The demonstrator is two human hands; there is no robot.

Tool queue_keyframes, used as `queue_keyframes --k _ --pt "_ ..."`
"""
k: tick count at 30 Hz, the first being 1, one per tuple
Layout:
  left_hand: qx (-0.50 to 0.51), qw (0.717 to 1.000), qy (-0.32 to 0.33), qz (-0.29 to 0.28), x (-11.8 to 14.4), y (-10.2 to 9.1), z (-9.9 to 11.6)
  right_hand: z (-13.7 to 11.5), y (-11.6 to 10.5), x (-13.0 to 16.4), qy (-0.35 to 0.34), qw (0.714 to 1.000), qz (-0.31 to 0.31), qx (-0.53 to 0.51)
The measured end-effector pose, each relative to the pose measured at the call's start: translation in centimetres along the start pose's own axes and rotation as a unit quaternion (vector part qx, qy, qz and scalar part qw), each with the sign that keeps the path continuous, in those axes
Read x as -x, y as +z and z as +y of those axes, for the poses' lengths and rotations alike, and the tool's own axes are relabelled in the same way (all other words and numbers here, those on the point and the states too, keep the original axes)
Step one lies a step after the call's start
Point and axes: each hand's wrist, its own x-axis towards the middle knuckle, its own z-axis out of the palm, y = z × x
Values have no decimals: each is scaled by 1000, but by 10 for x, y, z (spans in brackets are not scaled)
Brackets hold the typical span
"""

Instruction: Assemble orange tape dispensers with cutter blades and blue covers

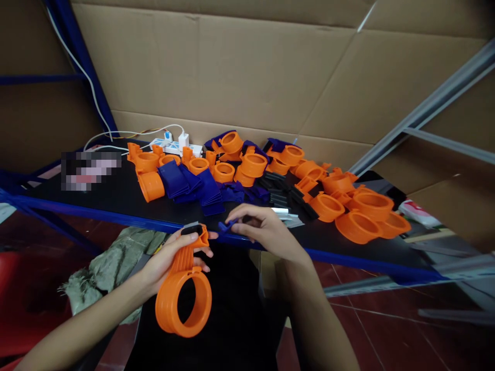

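My left hand (170,257) is closed around the ribbed neck of an orange plastic ring part (201,322), whose big ring hangs below the fingers. A black piece (191,230) with a grey edge sits at the top of that part, under my thumb. Close by on the right, my right hand (259,226) pinches a small dark blue plastic piece (226,225) between thumb and fingers, just apart from the orange part. Similar small blue pieces (257,193) lie in a heap on the black tabletop (162,208) beyond.
Several orange ring parts (359,226) stand across the table. Flat blue plates (174,178) overlap at the left, black strips (278,198) and thin silvery strips (288,219) in the middle. A white power strip (170,145) with cables lies behind. Cardboard (232,67) walls the back.
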Motion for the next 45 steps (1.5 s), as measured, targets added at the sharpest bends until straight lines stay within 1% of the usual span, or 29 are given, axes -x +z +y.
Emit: queue_keyframes --k 1,3,5,7,9,11,14,16,18,20,24,30,35,40,45 --pt "1 1000 -3 -1 2 1 0 -4 7 1 23 999 -27 -37" --pt "1 1000 -14 -3 4 3 0 -6 21 0 52 993 -52 -89" --pt "5 1000 -18 -7 5 4 1 -6 34 -4 57 990 -60 -115" --pt "10 1000 -17 -11 3 2 2 -4 43 -7 42 991 -57 -114" --pt "10 1000 -22 -6 -1 -1 4 -3 48 -9 12 996 -42 -77" --pt "8 1000 -26 10 -5 -5 4 -3 51 -9 -25 999 -21 -11" --pt "5 999 -7 45 -6 -7 2 -4 56 -5 -83 994 19 69" --pt "1 998 1 62 -4 -5 2 -5 60 -3 -119 988 37 91" --pt "1 997 3 72 -2 -3 2 -6 62 -1 -140 984 41 98" --pt "5 997 7 81 0 -2 2 -8 63 0 -142 984 34 100" --pt "2 997 8 82 -2 -4 2 -8 57 0 -115 990 -3 77" --pt "-21 995 17 93 -6 -7 0 0 47 -3 -75 996 -37 24" --pt "-39 995 12 88 -3 -3 2 0 45 -4 -90 994 -53 -10" --pt "-32 996 21 84 1 0 2 -2 45 -2 -111 992 -48 22" --pt "-40 996 2 81 0 -4 0 0 46 -3 -117 992 -48 28"
